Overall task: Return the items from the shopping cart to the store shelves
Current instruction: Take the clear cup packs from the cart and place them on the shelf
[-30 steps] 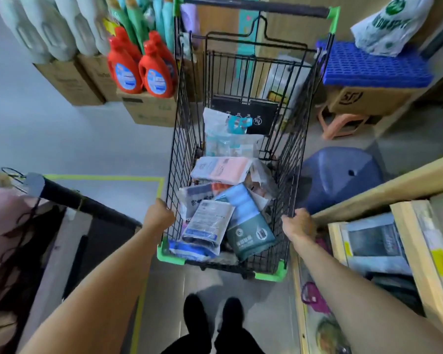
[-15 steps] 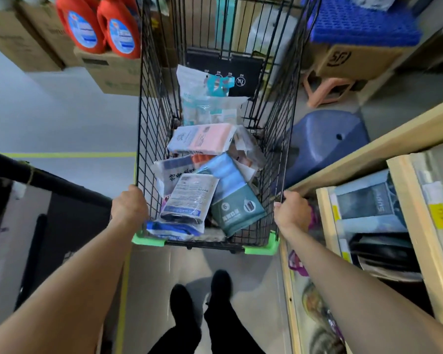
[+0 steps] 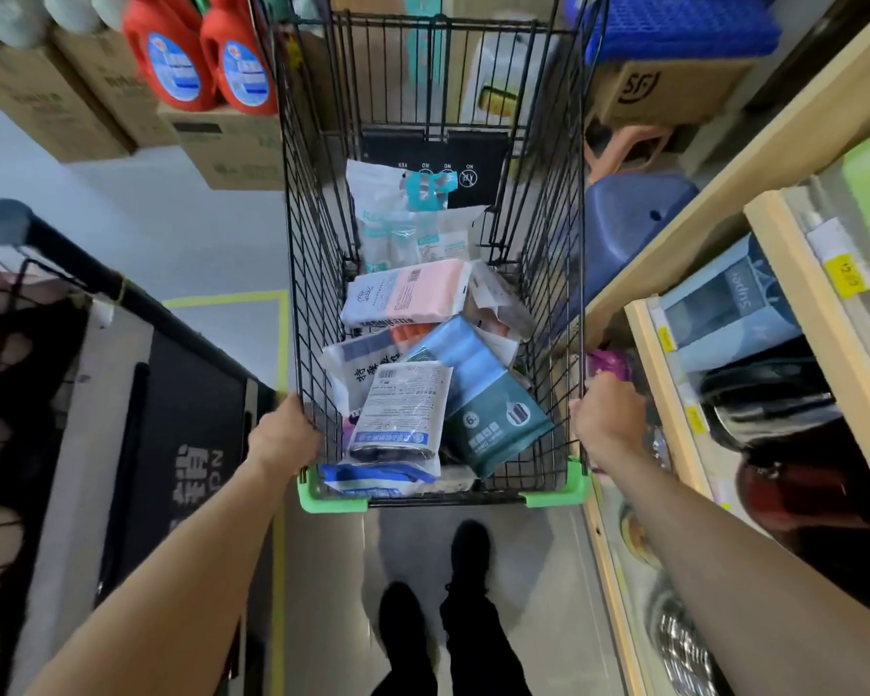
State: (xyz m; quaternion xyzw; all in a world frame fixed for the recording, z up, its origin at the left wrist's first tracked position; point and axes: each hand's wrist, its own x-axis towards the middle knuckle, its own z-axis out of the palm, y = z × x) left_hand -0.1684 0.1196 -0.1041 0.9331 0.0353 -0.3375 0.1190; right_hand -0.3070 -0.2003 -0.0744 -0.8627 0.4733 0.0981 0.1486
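Both hands, the left hand (image 3: 285, 437) and the right hand (image 3: 606, 419), hold the black wire shopping cart (image 3: 317, 273), which is beside the wooden store shelves (image 3: 669, 374) and full of packets, so nothing looks put back yet.

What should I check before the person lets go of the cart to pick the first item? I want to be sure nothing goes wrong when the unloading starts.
1. Both hands on the cart: ok. The left hand and the right hand each grip a near corner of the shopping cart.
2. Items reachable: ok. The white pouch and the teal bag lie on top at the near end.
3. Cart beside the shelves: ok. The wooden shelf runs along its right side.
4. Cart stopped: cannot tell from one picture.
5. Path ahead: not ok. Cardboard boxes and a blue stool stand close.
6. Matching shelf slot for the pouch: cannot tell.
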